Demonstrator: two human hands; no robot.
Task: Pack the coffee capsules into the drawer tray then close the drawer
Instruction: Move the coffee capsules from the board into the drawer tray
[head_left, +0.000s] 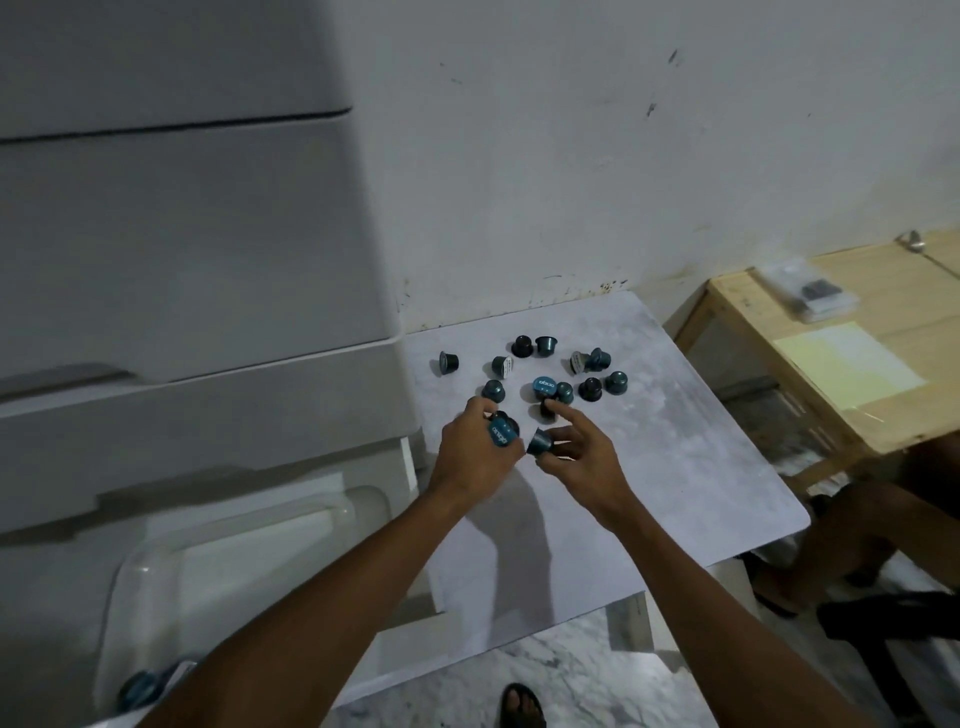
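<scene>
Head view: left hand (475, 449) curled round a teal capsule (501, 434), right hand (574, 452) pinching another small teal capsule (539, 441), loose dark-teal capsules (589, 388) scattered on white marbled table (675, 467), clear plastic tray (156, 571) in open white drawer (130, 447) partly cropped, contents blurred.

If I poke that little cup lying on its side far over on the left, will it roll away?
Probably a bit. The capsule lies on its side on the smooth white table, and its round body is tapered, so it would likely roll in a curve, not straight. It looks small and light; the left hand holds a couple at once, so a poke should move it easily.
</scene>
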